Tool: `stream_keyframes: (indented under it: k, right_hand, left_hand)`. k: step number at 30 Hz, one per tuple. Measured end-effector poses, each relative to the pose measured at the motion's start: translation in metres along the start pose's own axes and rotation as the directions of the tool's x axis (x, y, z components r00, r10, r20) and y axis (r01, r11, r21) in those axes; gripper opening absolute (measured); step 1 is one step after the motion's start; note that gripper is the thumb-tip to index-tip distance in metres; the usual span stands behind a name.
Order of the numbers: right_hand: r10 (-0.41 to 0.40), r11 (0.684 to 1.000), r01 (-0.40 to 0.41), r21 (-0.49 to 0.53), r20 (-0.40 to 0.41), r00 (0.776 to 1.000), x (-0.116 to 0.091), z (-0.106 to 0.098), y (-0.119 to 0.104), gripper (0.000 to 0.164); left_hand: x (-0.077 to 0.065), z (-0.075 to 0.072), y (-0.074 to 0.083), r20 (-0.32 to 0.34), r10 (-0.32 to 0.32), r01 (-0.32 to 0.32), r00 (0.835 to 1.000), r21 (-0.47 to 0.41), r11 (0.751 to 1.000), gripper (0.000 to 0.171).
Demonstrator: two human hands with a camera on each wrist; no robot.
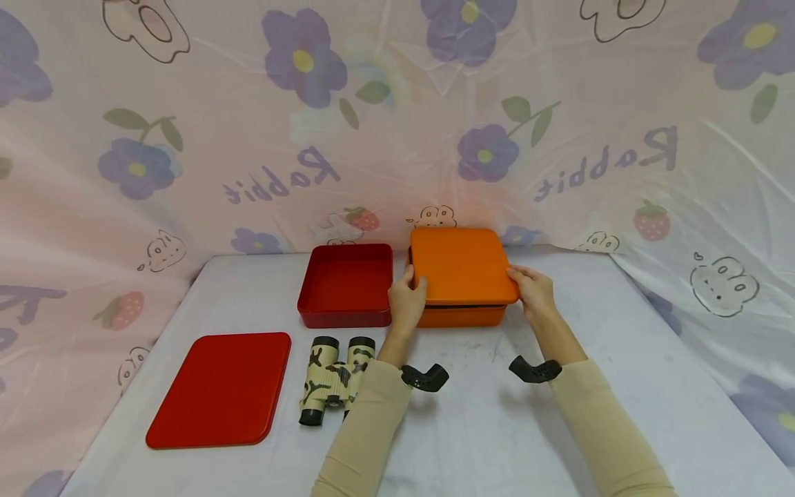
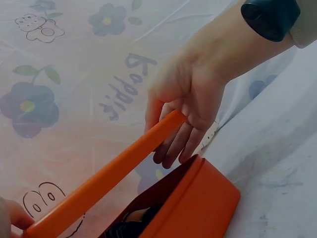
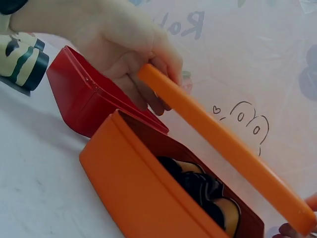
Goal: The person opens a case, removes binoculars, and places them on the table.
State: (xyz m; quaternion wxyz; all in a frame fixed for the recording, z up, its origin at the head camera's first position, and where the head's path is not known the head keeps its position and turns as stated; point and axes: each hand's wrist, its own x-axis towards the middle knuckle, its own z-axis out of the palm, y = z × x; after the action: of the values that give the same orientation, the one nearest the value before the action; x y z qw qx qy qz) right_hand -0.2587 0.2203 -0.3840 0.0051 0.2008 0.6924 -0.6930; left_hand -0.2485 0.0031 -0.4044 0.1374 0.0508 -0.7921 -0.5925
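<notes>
My left hand [image 1: 406, 300] and right hand [image 1: 534, 286] grip opposite side edges of an orange lid [image 1: 459, 266]. It is held tilted over an orange box [image 1: 462, 317], with a gap showing between lid and rim. Through that gap, the right wrist view shows a black and tan object [image 3: 198, 186] inside the box, partly hidden by its wall. Fingers of the left hand [image 3: 138, 54] curl under the lid edge there, while the left wrist view shows the right hand [image 2: 193, 94] pinching the other edge.
An uncovered red box [image 1: 348, 279] stands left of the orange one. A red lid [image 1: 220, 390] lies flat at the table's left. Camouflage binoculars [image 1: 329, 379] lie in front of the red box, partly behind my left sleeve. A patterned curtain [image 1: 397, 138] hangs behind the table.
</notes>
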Motion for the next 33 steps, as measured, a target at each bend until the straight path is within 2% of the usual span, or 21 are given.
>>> stream_keyframes:
  k: [6,11,16,20,22,23,26,29,30,33]
  right_hand:
    - [-0.031,0.998,0.028,0.051,0.067,0.997,-0.006,-0.009,-0.003,0.053]
    - [-0.024,0.995,0.013,0.102,0.103,0.994,-0.011,-0.014,-0.006,0.056]
    - [-0.036,0.995,0.023,0.102,0.127,0.991,-0.014,-0.021,-0.009,0.06]
    - [-0.061,0.996,0.05,0.077,0.15,0.987,-0.016,-0.027,-0.012,0.063]
    - [-0.069,0.996,0.057,0.075,0.162,0.984,-0.016,-0.031,-0.012,0.064]
    - [-0.075,0.994,0.06,0.09,0.171,0.982,-0.016,-0.033,-0.012,0.055]
    - [-0.084,0.993,0.066,0.096,0.191,0.978,-0.018,-0.038,-0.012,0.053]
    - [-0.1,0.993,0.086,0.079,0.2,0.975,-0.02,-0.041,-0.013,0.054]
    - [-0.1,0.994,0.09,0.059,0.2,0.975,-0.021,-0.041,-0.014,0.064]
    - [-0.103,0.995,0.097,0.036,0.204,0.974,-0.024,-0.044,-0.017,0.068]
  left_hand:
    - [0.001,-0.007,0.006,0.024,0.039,-0.039,0.999,0.01,0.999,0.044]
    - [0.001,-0.009,0.01,0.054,0.048,-0.046,0.997,-0.033,0.998,0.045]
    - [0.002,-0.01,0.014,0.1,0.013,-0.003,0.995,-0.1,0.995,0.045]
    - [0.003,-0.013,0.018,0.144,-0.008,0.025,0.989,-0.111,0.994,0.045]
    - [0.003,-0.016,0.02,0.168,-0.021,0.039,0.986,-0.103,0.994,0.045]
    - [0.002,-0.017,0.021,0.178,-0.026,0.044,0.984,-0.099,0.994,0.046]
    - [0.001,-0.019,0.024,0.202,-0.051,0.07,0.978,-0.091,0.993,0.047]
    - [-0.001,-0.02,0.025,0.22,-0.07,0.091,0.973,-0.083,0.992,0.048]
    - [-0.001,-0.02,0.026,0.225,-0.074,0.094,0.971,-0.077,0.993,0.049]
    - [-0.003,-0.021,0.028,0.243,-0.076,0.095,0.967,-0.065,0.993,0.05]
